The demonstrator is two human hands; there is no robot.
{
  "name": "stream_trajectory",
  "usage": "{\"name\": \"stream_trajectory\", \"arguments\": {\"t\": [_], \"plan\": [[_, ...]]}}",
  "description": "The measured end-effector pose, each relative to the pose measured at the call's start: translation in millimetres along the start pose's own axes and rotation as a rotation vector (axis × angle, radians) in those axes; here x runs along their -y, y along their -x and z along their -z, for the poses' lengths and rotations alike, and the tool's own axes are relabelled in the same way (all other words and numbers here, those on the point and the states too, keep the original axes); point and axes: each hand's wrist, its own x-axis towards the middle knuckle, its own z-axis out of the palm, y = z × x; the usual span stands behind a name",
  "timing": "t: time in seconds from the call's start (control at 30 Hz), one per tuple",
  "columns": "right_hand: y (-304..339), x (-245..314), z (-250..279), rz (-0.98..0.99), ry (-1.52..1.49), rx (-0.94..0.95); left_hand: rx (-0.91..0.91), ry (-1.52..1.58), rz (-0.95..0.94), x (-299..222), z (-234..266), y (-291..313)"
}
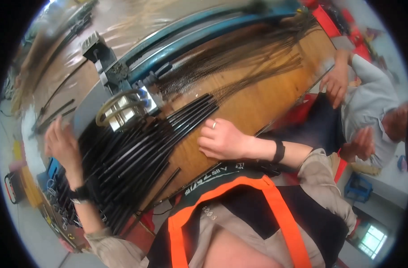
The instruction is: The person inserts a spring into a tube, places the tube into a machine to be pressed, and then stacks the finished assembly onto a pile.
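Observation:
My left hand (63,145) is raised at the left edge of a bundle of black tubes (132,154), beside a flat grey panel (88,106). Its fingers are apart, and I see nothing in them. On the wooden tabletop (253,107), to the right of the bundle, my right hand (224,139) rests with curled fingers. Whether anything is inside that grip is hidden. Long, thin, coiled metal rods (257,73) run out from the far ends of several tubes. Just beyond the bundle stands a small machine with a shiny metal block (123,111) and a yellowish hose (102,117) looped over it.
Two blue rails (204,33) stretch across the back, joined to a grey metal upright (110,67). At the right sits another person (369,98), hands near the table edge. A red bin (327,21) stands at the far right corner, and a blue stool (358,187) lower right.

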Motion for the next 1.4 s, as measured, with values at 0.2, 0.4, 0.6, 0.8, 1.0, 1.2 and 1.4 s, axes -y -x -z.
{"name": "stream_trajectory", "arguments": {"t": [0.2,0.4,0.6,0.8,1.0,1.2,1.4], "plan": [[-1.6,-55.2,33.4,-0.118,0.278,-0.076,0.26,0.311,0.059,-153.5,75.2,74.9],[-4.7,-51.7,37.9,-0.078,0.36,0.165,0.348,0.479,0.124,-212.8,79.4,79.3],[2.2,-54.4,31.8,-0.097,0.34,0.051,0.527,0.447,0.059,-235.4,70.0,73.0],[-7.8,-59.5,28.0,-0.114,0.254,-0.259,0.536,0.382,0.001,-242.5,55.7,78.2],[25.9,-82.8,43.6,0.056,0.123,-0.086,0.591,0.577,0.008,-241.2,69.5,52.5],[11.2,-91.2,62.3,-0.006,0.19,-0.175,0.657,0.487,-0.041,-226.0,100.0,-3.5],[-13.9,-89.7,59.6,0.079,0.116,-0.434,0.428,0.485,-0.176,-195.8,108.0,-36.1]]}}
